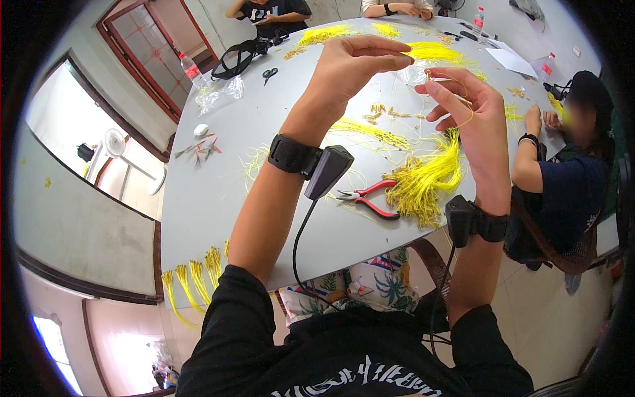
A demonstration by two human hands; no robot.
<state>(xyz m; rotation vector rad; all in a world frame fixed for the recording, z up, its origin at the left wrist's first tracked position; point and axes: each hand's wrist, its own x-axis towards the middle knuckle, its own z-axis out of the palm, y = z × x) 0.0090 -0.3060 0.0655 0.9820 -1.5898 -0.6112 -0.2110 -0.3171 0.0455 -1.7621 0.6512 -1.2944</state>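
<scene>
Both my hands are raised above a large grey table. My left hand pinches the end of a thin yellow thread between thumb and fingertips. The thread runs across to my right hand, which holds it looped around the fingers. Below my right hand lies a thick bundle of yellow threads. Red-handled pliers rest on the table beside that bundle. Each wrist carries a black strap with a small black device and a cable.
Finished yellow tassels hang over the near table edge at left. Scissors, water bottles, a plastic bag and more yellow thread piles lie farther back. A person in dark blue sits at right; other people sit at the far side.
</scene>
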